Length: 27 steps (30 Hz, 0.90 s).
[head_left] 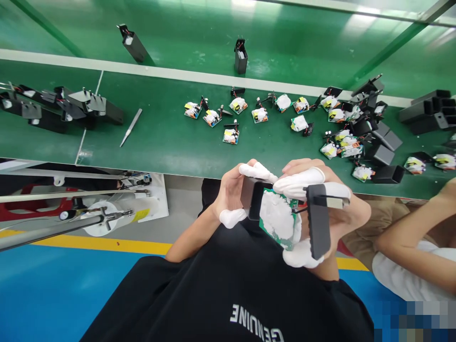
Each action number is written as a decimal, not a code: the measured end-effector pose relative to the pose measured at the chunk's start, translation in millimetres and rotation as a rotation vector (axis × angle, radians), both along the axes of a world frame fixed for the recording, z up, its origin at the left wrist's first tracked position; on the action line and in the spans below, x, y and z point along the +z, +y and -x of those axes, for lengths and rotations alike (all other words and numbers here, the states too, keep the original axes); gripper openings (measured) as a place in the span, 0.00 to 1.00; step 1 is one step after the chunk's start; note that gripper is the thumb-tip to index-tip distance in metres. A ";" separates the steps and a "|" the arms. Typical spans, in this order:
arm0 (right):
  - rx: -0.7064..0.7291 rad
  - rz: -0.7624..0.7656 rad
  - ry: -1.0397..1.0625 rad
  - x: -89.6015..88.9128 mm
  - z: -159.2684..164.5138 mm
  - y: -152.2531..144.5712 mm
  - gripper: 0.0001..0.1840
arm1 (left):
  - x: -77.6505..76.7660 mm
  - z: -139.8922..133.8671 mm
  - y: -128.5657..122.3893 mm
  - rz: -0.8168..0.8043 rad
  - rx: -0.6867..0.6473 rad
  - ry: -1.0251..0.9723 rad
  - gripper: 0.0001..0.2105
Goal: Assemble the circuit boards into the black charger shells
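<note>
Above my lap, just off the bench's front edge, my left hand [233,194] grips a black rectangular plastic housing [254,202], its open end turned to the right. White finger cots cover several of my fingertips. My right hand [327,199] holds a green circuit board [280,218] coated with white paste. The board's left edge is right at the housing's opening; whether it has entered cannot be made out. A black end cap with metal prongs [318,221] hangs by short wires from the board, beside my right fingers.
Several pasted circuit boards [260,115] lie across the green bench [160,147]. Black housings [383,154] crowd the right, and assembled units [71,109] stand left near a grey blade-like tool [131,127]. Two units [241,57] stand behind the ledge. A co-worker's arm [420,237] is at right.
</note>
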State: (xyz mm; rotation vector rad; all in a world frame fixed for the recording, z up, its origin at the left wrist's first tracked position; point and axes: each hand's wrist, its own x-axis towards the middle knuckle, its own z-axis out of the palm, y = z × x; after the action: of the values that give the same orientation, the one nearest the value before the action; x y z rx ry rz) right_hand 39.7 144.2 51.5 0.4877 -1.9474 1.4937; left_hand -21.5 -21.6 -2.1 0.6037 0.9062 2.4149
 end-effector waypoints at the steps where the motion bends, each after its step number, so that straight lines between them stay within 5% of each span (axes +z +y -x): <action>1: -0.027 0.015 0.057 4.3 1.1 -2.3 0.40 | 0.1 0.6 -0.4 0.004 -0.006 0.014 0.41; 10: -0.079 -0.099 0.210 17.8 12.5 -11.1 0.31 | -3.4 0.5 -2.1 0.016 -0.001 0.056 0.34; 27: -0.093 -0.150 0.098 21.6 8.0 -10.7 0.36 | 1.0 0.4 -2.0 -0.037 -0.026 0.070 0.27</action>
State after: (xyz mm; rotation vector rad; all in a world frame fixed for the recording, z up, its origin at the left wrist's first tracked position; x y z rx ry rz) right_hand 31.7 133.5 73.1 0.5180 -1.9853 1.2489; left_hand -21.8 -23.6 -1.0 0.7134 0.8786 2.4051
